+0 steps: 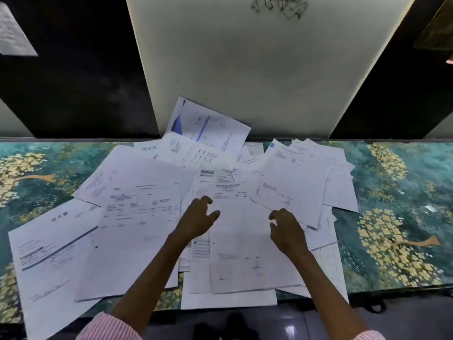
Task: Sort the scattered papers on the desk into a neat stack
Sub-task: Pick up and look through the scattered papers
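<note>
A teal table with a yellow flower pattern (392, 182) runs across the view; behind it stands a broad white upright panel (257, 69) with a dark scribble near its top, flanked by 2 black wall panels (85, 82), and a pale blurred notice (14, 33) hangs on the left one. The scattered white printed papers (137, 192) cover the middle of the table in overlapping layers, lying at many angles; a sheet with blue graphics (208, 123) lies at the far edge and tilts up against the white panel; a large sheet with a dark diagonal bar (49, 253) lies at the near left and overhangs the near edge; a tilted sheet of text (294, 177) lies on others at the right. A long plain-looking central sheet (245, 241) sits on top, between the 2 forearms, which reach in from pink striped sleeves (110, 327). The left hand (196, 217) hangs over this sheet's left edge, fingers loosely curled and apart, gripping nothing; the right hand (285, 229) hangs over its right edge by the tilted sheet, fingers likewise loosely bent, holding nothing; whether either fingertip touches paper I cannot tell.
</note>
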